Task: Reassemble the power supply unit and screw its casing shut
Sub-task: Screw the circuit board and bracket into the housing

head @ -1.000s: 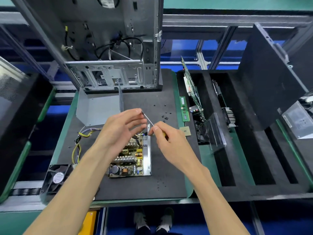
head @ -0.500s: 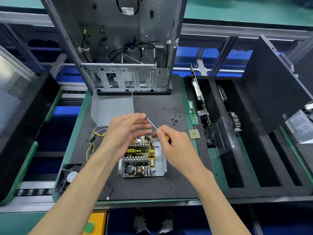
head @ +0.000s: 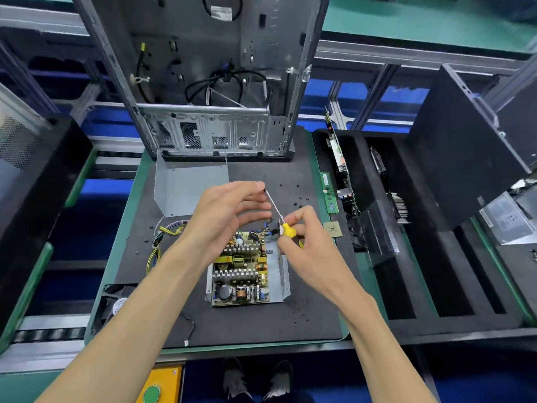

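Here, seen from the head camera:
Right hand (head: 302, 245): it is gripping the yellow handle of the screwdriver (head: 286, 226), fingers curled round it, just above the far right corner of the power supply unit (head: 247, 271).
Left hand (head: 229, 216): it is hovering over the far side of the unit, fingers loosely spread, one fingertip touching the far tip of the screwdriver shaft.
Power supply unit: it is lying open near the middle of the black worktop (head: 290, 324), circuit board showing.
Casing cover (head: 190, 189): it is standing on the worktop, far left of the unit.
Screws (head: 296, 202): they are lying scattered far right of the hands.
Fan (head: 116, 303): it is sitting at the near left edge.
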The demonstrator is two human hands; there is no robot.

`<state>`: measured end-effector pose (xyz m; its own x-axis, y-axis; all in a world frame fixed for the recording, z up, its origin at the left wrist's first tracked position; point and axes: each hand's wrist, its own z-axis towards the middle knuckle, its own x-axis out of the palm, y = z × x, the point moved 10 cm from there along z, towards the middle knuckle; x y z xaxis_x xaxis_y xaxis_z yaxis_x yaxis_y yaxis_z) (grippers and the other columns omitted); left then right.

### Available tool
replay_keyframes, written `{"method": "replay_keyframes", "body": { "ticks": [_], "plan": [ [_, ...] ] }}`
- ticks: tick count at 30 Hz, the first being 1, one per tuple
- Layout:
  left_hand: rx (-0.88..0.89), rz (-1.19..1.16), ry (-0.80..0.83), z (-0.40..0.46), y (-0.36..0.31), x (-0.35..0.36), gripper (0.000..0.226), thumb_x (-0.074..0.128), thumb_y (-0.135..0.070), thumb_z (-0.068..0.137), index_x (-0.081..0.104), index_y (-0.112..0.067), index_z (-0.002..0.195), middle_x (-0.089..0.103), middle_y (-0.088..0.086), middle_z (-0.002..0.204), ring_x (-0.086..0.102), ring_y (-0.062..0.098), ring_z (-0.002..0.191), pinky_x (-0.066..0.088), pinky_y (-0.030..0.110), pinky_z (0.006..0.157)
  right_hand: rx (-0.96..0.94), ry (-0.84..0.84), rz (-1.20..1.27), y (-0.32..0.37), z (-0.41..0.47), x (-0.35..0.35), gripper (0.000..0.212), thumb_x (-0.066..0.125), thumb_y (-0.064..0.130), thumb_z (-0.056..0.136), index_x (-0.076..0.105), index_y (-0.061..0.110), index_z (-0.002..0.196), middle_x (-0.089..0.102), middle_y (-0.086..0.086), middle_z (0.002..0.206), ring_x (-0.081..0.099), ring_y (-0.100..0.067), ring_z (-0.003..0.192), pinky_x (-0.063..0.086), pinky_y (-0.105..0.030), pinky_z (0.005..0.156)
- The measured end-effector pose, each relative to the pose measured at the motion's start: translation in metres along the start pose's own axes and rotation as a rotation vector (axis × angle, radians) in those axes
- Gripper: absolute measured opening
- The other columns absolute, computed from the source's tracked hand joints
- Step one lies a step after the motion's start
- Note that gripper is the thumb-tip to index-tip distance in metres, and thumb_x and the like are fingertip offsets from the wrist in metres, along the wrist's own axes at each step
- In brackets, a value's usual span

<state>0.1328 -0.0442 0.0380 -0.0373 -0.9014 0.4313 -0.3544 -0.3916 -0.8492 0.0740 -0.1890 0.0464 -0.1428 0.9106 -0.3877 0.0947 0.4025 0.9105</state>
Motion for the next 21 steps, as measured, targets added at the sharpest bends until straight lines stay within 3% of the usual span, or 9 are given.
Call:
{"method": "replay_keyframes", "body": {
  "ticks": [3,6,10,14,18,21],
  "plan": [
    [-0.008,0.044,0.037,0.004,0.001,-0.003,0.036,0.078,-0.034,0.084,0.074,-0.002,0.099,0.075,0.016,0.088,0.075,0.030,0.085,0.061,0.032,0.073,0.014,-0.058,0.062,-0.001,0.003,-0.008,0.015,0.058,0.026,0.086,0.050,0.031,0.098,0.070,0.002,0.085,0.054,-0.024,0.070,0.046,-0.043,0.065],
    [0.037,0.236,-0.021,0.009,0.001,-0.024,0.033,0.071,-0.042,0.091,0.075,-0.010,0.098,0.077,0.013,0.087,0.076,0.030,0.086,0.063,0.033,0.073,0.012,-0.123,0.160,-0.004,0.008,-0.019,0.019,0.065,0.013,0.091,0.057,0.028,0.101,0.072,-0.001,0.086,0.058,-0.014,0.064,0.048,-0.036,0.059],
    [0.164,0.937,-0.001,0.011,0.007,-0.035,0.012,0.068,-0.034,0.094,0.073,-0.024,0.095,0.075,-0.007,0.087,0.071,0.009,0.085,0.059,0.029,0.084,-0.005,-0.129,0.217,-0.008,0.013,-0.026,0.024,0.062,0.008,0.100,0.067,0.028,0.114,0.068,-0.008,0.081,0.062,-0.014,0.062,0.053,-0.027,0.052],
    [0.214,1.545,0.137,0.006,0.035,-0.012,0.035,0.061,-0.044,0.096,0.062,-0.025,0.126,0.069,-0.008,0.121,0.063,0.015,0.114,0.051,0.037,0.097,0.030,-0.151,0.121,-0.019,0.019,-0.029,0.025,0.058,0.020,0.104,0.068,0.038,0.119,0.064,0.006,0.070,0.056,-0.003,0.056,0.043,-0.016,0.051],
    [0.231,1.774,0.220,0.005,0.056,0.003,0.049,0.052,-0.043,0.100,0.050,-0.020,0.143,0.060,0.001,0.135,0.059,0.024,0.121,0.045,0.038,0.095,0.125,-0.154,0.038,-0.034,0.022,-0.029,0.019,0.063,0.028,0.091,0.055,0.040,0.103,0.073,0.005,0.082,0.051,-0.011,0.057,0.043,-0.035,0.061],
    [0.224,1.756,0.199,0.004,0.059,-0.003,0.046,0.053,-0.037,0.100,0.051,-0.020,0.142,0.056,0.000,0.133,0.061,0.025,0.114,0.046,0.036,0.086,0.142,-0.164,0.016,-0.034,0.023,-0.033,0.017,0.068,0.029,0.092,0.056,0.037,0.101,0.074,0.007,0.091,0.052,-0.009,0.055,0.046,-0.035,0.064]
  ]
}}
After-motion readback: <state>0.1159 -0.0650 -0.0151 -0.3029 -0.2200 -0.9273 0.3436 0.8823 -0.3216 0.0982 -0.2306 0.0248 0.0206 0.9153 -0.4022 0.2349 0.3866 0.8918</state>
